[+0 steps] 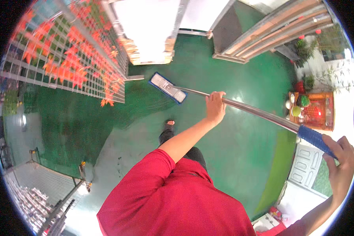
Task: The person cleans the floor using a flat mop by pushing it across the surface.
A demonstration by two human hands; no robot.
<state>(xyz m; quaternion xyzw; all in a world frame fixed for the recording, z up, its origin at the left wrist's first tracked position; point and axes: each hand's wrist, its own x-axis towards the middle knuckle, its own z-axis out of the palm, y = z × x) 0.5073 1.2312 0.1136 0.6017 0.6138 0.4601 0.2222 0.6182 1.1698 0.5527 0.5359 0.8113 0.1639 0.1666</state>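
Note:
A flat mop [259, 113] with a long metal pole slants across the view from lower right to upper left. My left hand [215, 107] is closed round the middle of the pole. At the upper end, my right hand [341, 157] grips the blue ribbed handle sleeve. The mop's flat head [167, 87], pale on top with a blue fringe, lies on the green floor [232, 153] ahead of me. Around it the floor is darker and looks wet, while a paler patch spreads to the left of my foot.
A wire grid rack [59, 74] with orange leaves stands at left, its foot bar near the mop head. Wooden-edged panels [275, 29] lean at the upper right. A small red altar [318, 111] sits by the right wall. A wheeled mesh cart [47, 185] is at lower left.

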